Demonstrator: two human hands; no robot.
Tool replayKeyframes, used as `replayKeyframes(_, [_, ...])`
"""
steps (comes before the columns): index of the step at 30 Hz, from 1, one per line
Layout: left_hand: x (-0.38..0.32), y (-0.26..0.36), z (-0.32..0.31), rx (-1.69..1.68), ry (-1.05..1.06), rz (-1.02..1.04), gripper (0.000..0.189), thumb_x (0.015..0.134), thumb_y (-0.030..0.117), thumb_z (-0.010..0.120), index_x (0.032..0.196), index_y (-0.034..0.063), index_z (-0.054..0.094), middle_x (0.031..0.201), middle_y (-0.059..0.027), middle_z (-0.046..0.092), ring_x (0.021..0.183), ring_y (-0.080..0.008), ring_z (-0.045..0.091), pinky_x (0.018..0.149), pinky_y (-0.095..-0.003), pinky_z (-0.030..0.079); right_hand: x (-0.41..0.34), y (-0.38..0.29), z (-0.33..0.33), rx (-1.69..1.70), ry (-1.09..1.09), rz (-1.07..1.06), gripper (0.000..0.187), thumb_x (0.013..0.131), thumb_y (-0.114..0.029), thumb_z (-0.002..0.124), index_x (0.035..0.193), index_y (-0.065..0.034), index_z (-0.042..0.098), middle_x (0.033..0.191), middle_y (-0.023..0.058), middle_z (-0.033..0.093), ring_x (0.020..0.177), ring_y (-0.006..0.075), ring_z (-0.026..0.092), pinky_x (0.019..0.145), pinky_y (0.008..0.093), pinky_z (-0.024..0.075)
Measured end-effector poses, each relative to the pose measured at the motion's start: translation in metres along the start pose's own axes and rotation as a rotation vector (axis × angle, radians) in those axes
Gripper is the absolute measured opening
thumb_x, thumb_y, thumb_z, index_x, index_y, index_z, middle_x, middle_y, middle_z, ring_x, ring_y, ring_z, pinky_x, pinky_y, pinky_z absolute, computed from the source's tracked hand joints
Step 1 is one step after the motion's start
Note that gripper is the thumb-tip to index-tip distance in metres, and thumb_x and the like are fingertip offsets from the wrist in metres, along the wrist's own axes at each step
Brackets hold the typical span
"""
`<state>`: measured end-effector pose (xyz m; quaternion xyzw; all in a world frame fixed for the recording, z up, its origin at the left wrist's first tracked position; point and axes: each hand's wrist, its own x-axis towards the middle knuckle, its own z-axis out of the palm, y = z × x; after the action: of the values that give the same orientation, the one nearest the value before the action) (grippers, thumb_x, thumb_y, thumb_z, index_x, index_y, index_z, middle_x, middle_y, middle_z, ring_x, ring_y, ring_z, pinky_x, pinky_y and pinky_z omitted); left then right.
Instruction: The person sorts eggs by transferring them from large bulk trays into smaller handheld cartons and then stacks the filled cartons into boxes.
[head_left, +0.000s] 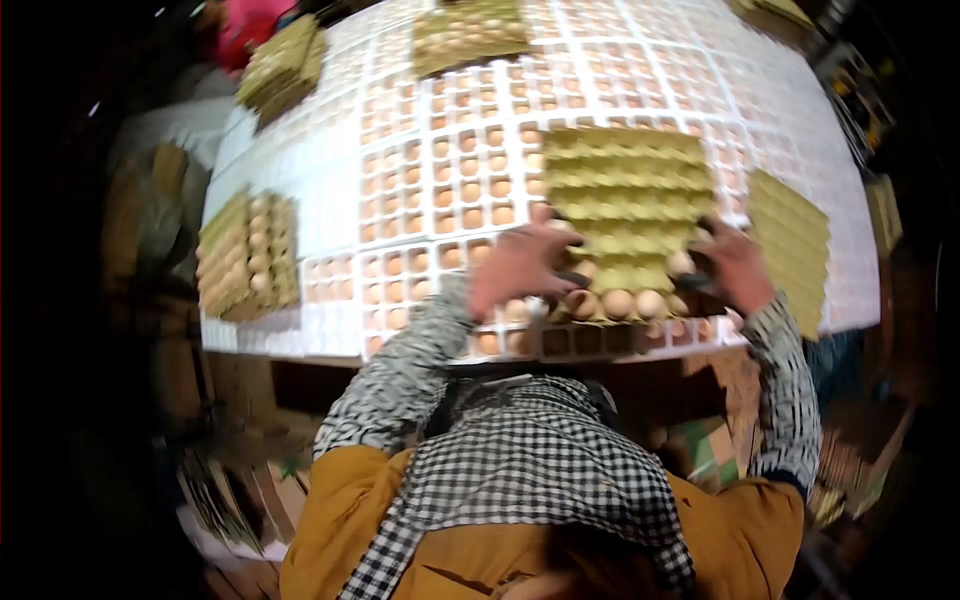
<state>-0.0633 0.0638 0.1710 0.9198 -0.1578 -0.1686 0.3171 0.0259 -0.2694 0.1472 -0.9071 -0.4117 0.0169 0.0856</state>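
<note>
A yellowish pulp egg tray (628, 180) lies in front of me on white gridded plastic holders, its far cups bare. Brown eggs (617, 304) fill its near row. My left hand (521, 262) is at the tray's left side, thumb and fingers curled about eggs (583, 268). At the right side, my right hand (731, 262) mirrors it, with an egg (681, 264) between thumb and fingers. Both hands have dark fingertips and are blurred. Whether the eggs touch the tray's cups under the fingers is hard to see.
White gridded holders (431, 191) with eggs cover much of the table. A bare pulp tray (787, 255) lies on the right. Stacked egg trays stand at the left (247, 255), far left (281, 64) and far middle (471, 34). Someone in pink clothing (251, 30) is beyond.
</note>
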Motion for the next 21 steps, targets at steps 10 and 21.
replayKeyframes(10, [-0.016, -0.016, 0.022, 0.262, 0.088, 0.06, 0.034, 0.077, 0.031, 0.069, 0.094, 0.0013, 0.068, 0.133, -0.0286, 0.044, 0.093, -0.0355, 0.064, 0.078, -0.0444, 0.052, 0.006, -0.211, -0.047, 1.197, 0.606, 0.499, 0.056, 0.088, -0.041, 0.058, 0.115, 0.008, 0.057, 0.124, 0.0151, 0.058, 0.072, 0.0109, 0.055, 0.059, 0.0238, 0.0415])
replayKeyframes(21, [-0.381, -0.289, 0.025, -0.02, 0.629, -0.8, 0.05, 0.075, 0.034, 0.075, 0.119, 0.0151, 0.063, 0.14, -0.021, 0.04, 0.115, -0.0359, 0.055, 0.093, -0.0402, 0.049, 0.181, -0.469, 0.146, 0.555, 0.025, -0.153, 0.046, 0.073, -0.026, 0.076, 0.116, -0.0161, 0.064, 0.132, 0.0213, 0.048, 0.111, 0.0374, 0.057, 0.082, 0.0448, 0.0531])
